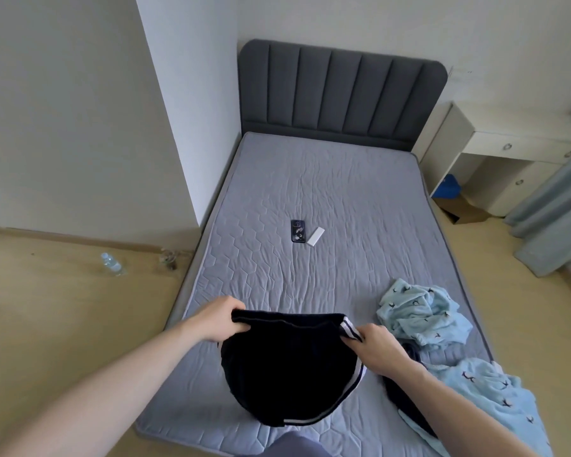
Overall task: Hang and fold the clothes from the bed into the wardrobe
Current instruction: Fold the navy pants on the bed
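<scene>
Black shorts [287, 367] with white side stripes hang over the foot of the grey mattress [327, 192]. My left hand [216, 316] grips the left end of their waistband and my right hand [374, 346] grips the right end, holding it stretched flat. A crumpled light blue garment [422, 311] with small dark prints lies to the right on the bed. A second light blue printed piece [488, 400] lies at the bed's near right corner, with a dark garment [406, 400] partly under my right forearm. The wardrobe is out of view.
A black phone [298, 231] and a white remote [315, 236] lie mid-mattress. Grey padded headboard [340, 94] at the far end. A water bottle [112, 264] stands on the wooden floor at left. White desk with drawers [508, 150] and a curtain [554, 209] at right.
</scene>
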Motion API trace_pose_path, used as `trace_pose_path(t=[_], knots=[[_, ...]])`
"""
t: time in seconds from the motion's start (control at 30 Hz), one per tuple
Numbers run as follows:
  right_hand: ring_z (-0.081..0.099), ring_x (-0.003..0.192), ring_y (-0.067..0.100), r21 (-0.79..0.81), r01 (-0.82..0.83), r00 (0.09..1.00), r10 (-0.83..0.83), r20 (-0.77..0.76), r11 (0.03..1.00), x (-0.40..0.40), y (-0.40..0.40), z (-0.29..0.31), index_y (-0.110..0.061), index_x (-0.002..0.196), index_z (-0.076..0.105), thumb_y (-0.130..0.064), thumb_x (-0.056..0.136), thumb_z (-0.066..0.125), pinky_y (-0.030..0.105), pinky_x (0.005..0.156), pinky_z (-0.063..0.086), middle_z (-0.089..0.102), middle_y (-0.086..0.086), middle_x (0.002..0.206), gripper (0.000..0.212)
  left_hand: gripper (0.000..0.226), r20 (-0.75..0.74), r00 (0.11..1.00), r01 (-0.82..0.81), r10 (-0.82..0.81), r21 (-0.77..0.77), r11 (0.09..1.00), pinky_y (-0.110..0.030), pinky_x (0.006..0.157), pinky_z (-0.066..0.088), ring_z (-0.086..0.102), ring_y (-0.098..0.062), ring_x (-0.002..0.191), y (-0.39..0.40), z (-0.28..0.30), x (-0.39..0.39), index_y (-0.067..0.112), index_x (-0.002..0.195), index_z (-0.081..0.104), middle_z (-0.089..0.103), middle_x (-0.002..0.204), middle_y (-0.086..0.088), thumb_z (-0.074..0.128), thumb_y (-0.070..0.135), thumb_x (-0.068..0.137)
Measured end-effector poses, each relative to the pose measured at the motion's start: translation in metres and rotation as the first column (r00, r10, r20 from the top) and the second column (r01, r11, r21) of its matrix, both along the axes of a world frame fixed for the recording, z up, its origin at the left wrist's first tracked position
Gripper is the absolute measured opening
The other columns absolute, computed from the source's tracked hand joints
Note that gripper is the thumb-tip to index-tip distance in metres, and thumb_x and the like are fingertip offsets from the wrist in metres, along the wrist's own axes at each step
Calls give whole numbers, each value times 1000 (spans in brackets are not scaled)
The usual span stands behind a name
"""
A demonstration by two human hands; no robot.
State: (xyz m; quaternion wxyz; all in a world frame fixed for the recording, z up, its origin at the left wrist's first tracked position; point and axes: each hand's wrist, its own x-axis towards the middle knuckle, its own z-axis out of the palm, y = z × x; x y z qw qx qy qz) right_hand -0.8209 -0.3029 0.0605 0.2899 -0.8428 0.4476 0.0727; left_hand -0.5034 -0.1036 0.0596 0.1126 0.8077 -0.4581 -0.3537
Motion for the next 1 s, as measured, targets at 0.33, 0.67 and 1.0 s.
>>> trace_pose_path(t=[0.33, 0.67, 1.0], knots=[[66, 70, 28, -90, 205, 923, -162, 348, 975, 121, -145, 169, -10, 71, 58, -13, 93, 67, 31, 56, 45, 65, 13, 70, 25, 21, 83, 943, -210, 321, -598, 774, -24, 63, 44, 60, -11, 74, -146, 196, 83, 22, 77, 66, 65, 76, 7, 77, 37, 88], [40, 43, 1, -194, 290, 615, -27, 788, 937, 143, -172, 324, -46, 54, 51, -31, 95, 62, 9, 40, 27, 45, -22, 46, 45, 14, 287, 873, 84, 396, -886, 457, -29, 84, 52, 66, -19, 92, -169, 372, 94, 24, 96, 77, 73, 91, 10, 80, 32, 85], [54, 66, -1, -188, 99, 704, 65, 707, 977, 95, -158, 178, -30, 100, 69, -5, 99, 51, 14, 57, 38, 64, -22, 79, 30, 15, 424, 875, 196, 235, -752, 629, -21, 69, 40, 54, -7, 81, -126, 242, 63, 34, 91, 81, 63, 76, 24, 79, 44, 80]])
